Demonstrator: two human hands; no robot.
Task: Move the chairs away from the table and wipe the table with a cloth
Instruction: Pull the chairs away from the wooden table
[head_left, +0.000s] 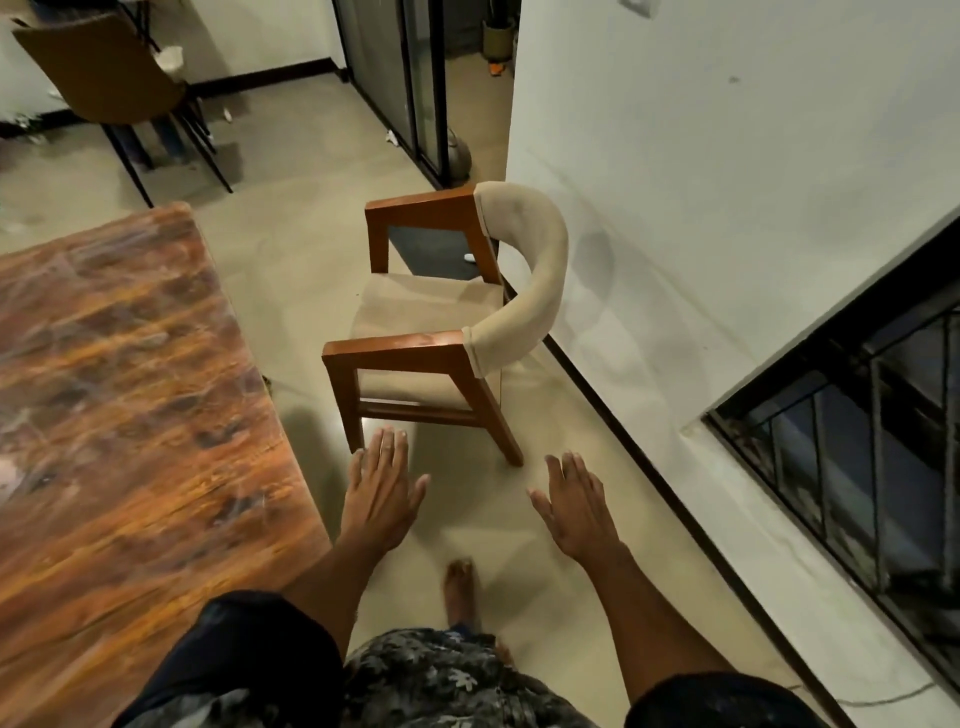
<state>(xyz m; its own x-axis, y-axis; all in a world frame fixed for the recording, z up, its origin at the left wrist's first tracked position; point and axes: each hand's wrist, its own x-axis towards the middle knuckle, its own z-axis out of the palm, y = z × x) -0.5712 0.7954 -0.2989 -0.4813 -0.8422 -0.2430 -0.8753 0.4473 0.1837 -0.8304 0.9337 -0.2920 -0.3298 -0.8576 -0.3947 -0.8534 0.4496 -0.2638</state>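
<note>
Both your grips, left hand (382, 496) and right hand (576, 506), are released; the chair (447, 312) stands clear of the counter (130, 389).

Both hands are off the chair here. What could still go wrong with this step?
The armchair stands close to the white wall, so another push could scuff it. Both the left hand and right hand are open and hold no cloth. A bare foot near the chair legs could get bumped.
</note>
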